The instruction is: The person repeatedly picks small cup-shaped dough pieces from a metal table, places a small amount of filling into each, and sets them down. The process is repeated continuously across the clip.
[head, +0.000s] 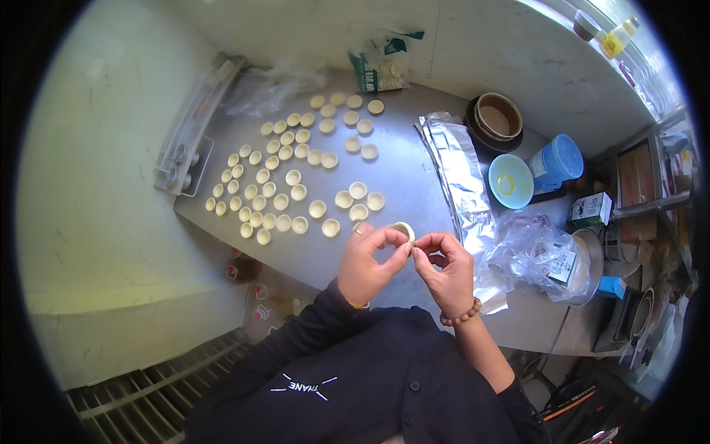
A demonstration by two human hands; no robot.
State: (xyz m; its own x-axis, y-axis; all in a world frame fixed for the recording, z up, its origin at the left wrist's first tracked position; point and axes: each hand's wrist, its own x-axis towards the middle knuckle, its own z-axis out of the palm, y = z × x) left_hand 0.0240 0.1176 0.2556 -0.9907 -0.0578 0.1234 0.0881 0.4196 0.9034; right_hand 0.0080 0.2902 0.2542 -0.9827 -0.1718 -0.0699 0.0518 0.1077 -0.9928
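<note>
My left hand [370,260] pinches a small round tart shell [406,228] between thumb and fingers, tilted on edge above the near part of the steel table [388,172]. The fingertips of my right hand [445,267] meet its right rim, close to my left thumb. Another shell lies partly hidden behind my left hand. Several similar pale tart shells [330,227] stand apart or side by side over the left and middle of the tabletop, their hollows facing up.
Crumpled aluminium foil [463,172] runs along the right. Beyond it are a brown pot [497,116], a light-blue bowl [511,181], a blue tub [554,162] and a clear plastic bag [527,250]. A green-and-clear package [383,72] stands at the back; a clear rack [194,127] is left.
</note>
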